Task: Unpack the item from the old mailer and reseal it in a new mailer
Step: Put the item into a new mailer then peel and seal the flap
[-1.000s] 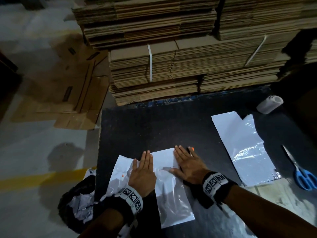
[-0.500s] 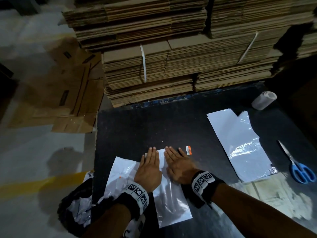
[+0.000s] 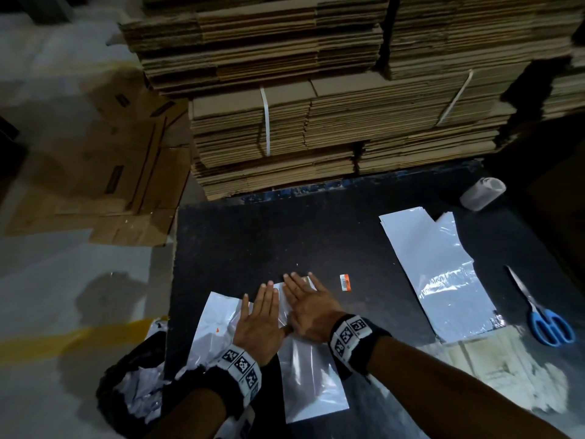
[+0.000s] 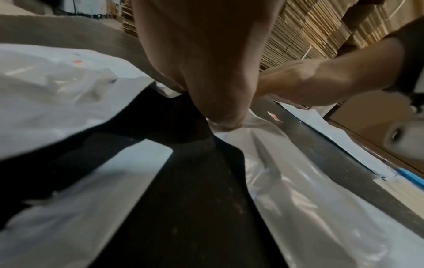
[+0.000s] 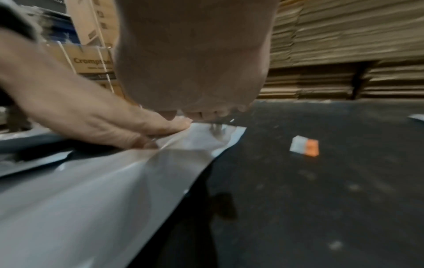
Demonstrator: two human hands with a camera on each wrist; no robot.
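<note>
A silver-white mailer (image 3: 308, 380) lies lengthwise on the black table (image 3: 253, 242) in front of me. Both hands press flat on its far end with straight fingers: my left hand (image 3: 261, 318) on the left, my right hand (image 3: 308, 307) beside it, the thumbs nearly touching. Under the left hand a second, crumpled white mailer (image 3: 215, 324) sticks out to the left. In the right wrist view the mailer's folded end (image 5: 195, 141) sits under the fingertips. What is inside the mailers is hidden.
Another silver mailer (image 3: 443, 274) lies at the right, blue-handled scissors (image 3: 544, 315) beyond it and a tape roll (image 3: 482, 193) at the far right. A small orange-white strip (image 3: 345, 282) lies on the table. Stacked flat cardboard (image 3: 332, 106) walls the far edge. A bin of crumpled plastic (image 3: 136, 391) stands lower left.
Both hands slid closer together along the mailer's far end; the right hand moved left, which uncovered the orange-white strip. The mailer stayed in place.
</note>
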